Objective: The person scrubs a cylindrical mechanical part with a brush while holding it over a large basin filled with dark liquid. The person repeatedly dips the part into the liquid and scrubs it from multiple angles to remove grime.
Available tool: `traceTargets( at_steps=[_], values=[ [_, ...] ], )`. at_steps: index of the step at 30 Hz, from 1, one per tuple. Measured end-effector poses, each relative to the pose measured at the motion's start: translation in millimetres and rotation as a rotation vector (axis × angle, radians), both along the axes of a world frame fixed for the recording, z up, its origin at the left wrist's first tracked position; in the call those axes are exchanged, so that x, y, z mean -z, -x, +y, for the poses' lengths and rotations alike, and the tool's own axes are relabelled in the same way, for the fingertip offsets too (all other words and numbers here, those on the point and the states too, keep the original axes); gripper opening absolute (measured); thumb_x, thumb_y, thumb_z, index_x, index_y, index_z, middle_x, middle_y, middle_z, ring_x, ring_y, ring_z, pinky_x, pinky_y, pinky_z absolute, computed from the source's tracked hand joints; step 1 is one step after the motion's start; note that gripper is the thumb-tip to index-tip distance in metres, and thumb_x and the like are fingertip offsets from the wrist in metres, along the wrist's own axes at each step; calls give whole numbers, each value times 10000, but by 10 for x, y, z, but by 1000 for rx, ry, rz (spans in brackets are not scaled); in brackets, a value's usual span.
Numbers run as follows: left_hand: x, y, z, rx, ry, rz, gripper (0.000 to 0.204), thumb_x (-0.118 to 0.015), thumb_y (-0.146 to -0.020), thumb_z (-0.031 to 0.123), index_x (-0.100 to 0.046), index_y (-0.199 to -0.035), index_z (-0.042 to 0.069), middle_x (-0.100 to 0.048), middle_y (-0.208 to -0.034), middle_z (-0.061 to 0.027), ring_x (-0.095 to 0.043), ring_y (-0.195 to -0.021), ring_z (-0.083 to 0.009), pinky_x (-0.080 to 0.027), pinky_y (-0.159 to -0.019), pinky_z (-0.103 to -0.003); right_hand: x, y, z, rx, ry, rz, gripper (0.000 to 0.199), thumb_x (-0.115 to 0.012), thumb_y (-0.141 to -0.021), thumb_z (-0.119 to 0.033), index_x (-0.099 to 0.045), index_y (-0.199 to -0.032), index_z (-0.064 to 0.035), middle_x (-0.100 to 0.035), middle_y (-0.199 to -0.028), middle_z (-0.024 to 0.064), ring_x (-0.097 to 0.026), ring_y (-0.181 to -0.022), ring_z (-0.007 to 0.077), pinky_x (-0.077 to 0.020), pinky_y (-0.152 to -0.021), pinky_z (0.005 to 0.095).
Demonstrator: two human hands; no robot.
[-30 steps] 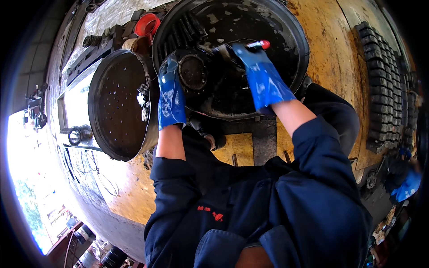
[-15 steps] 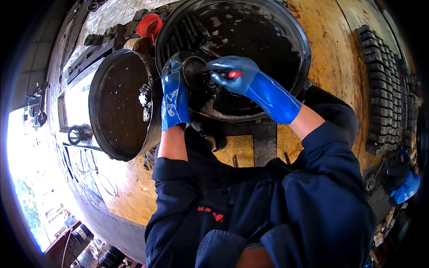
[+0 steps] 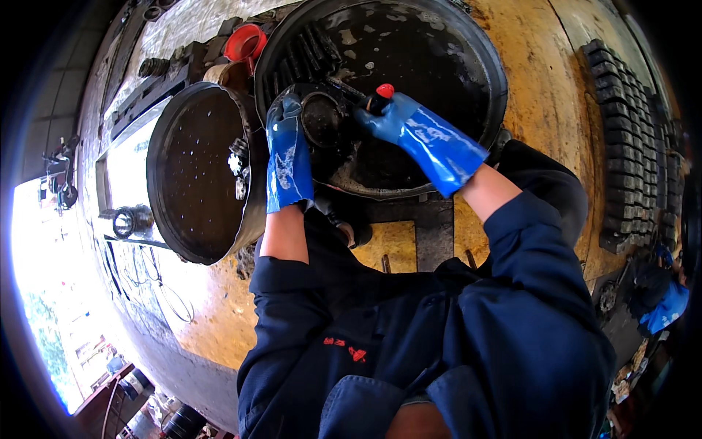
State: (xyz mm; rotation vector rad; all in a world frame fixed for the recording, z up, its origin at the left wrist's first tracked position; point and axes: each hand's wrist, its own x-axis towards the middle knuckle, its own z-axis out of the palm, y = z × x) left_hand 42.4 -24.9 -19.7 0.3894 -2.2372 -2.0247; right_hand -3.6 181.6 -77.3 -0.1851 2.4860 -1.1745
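Observation:
Both my hands wear long blue rubber gloves. My left hand (image 3: 284,121) is closed on the left edge of a dark, greasy metal part with a round opening (image 3: 322,119), held over the left side of a big round pan (image 3: 499,95) of dark liquid. To the right of that opening, my right hand (image 3: 386,123) is wrapped round a screwdriver-like tool with a red-and-black handle (image 3: 385,91). Its red end points up and away from me; the working end is hard to make out against the dark part.
Left of the pan stands a second round tub (image 3: 155,161) of dark liquid, with small metal pieces (image 3: 238,164) at its right edge. A red cup (image 3: 246,42) sits behind. Ribbed dark bars (image 3: 311,53) lie in the pan. Rows of dark blocks (image 3: 620,146) are stacked far right.
My right hand has turned and lowered slightly, so the tool's red handle end now points upward instead of toward the right. The left hand keeps its hold on the metal part.

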Motion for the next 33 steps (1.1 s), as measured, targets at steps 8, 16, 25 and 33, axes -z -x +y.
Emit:
traceTargets(
  at_steps=[8,16,25,33],
  values=[
    [14,73,87,17,-4,7,541,-403,-1077,372,-438,-1473,6,-534,-1425,-110,-491,-1287,-203,-357,-1117,-312,967,-184,553,618,113,-121,286,-692,-898,-310,-718,-1036,-62,-729,-911,122,-703,-849,252,-548,-806,379],
    [40,58,59,18,-10,1,536,-406,-1075,366,-439,-1473,7,-533,-1426,-110,-488,-1290,-203,-356,-1118,-312,396,-14,-74,1009,921,-480,237,-739,-881,-261,-724,-1056,-102,-729,-953,93,-699,-807,262,-570,-736,444],
    [73,-6,26,27,-12,-10,531,-410,-1074,359,-439,-1472,8,-531,-1426,-110,-486,-1292,-203,-354,-1119,-312,247,-25,-630,1053,1216,-922,246,-717,-894,-274,-700,-1091,-129,-710,-938,106,-677,-738,289,-569,-658,494],
    [46,-10,34,33,-19,-12,527,-413,-1073,353,-440,-1472,9,-530,-1427,-110,-484,-1294,-203,-353,-1120,-312,514,49,-383,549,1214,-971,139,-599,-974,-243,-661,-1004,-122,-618,-826,72,-589,-697,210,-528,-620,401]
  ],
)
